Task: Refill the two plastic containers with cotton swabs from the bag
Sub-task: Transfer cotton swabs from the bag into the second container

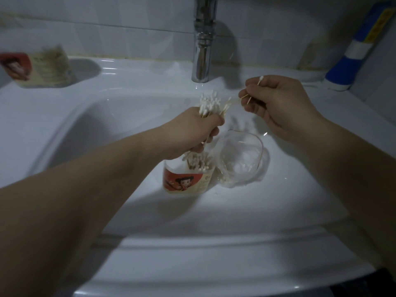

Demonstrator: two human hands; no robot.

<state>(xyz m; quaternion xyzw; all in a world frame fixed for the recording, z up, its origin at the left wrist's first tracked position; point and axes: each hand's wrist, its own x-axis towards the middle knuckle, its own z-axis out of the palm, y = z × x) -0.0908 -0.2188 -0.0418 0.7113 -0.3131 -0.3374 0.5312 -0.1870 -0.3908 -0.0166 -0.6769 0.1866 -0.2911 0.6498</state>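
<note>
My left hand (pixel 196 131) grips a bundle of cotton swabs (pixel 211 103), white tips pointing up, just above a plastic container (pixel 186 181) with a red cartoon label. That container stands in the sink basin and holds several swabs. Beside it on the right lies the clear plastic bag (pixel 240 159), open and nearly flat, with a few swabs at its lower edge. My right hand (pixel 278 103) pinches one or two swabs (pixel 260 80) up near the tap. A second labelled container (pixel 36 68), blurred, stands on the sink's back left ledge.
The white sink (pixel 214 243) fills the view. A chrome tap (pixel 202 50) rises at the back centre, close to my right hand. A blue and white tube (pixel 351 58) leans in the back right corner against the tiled wall.
</note>
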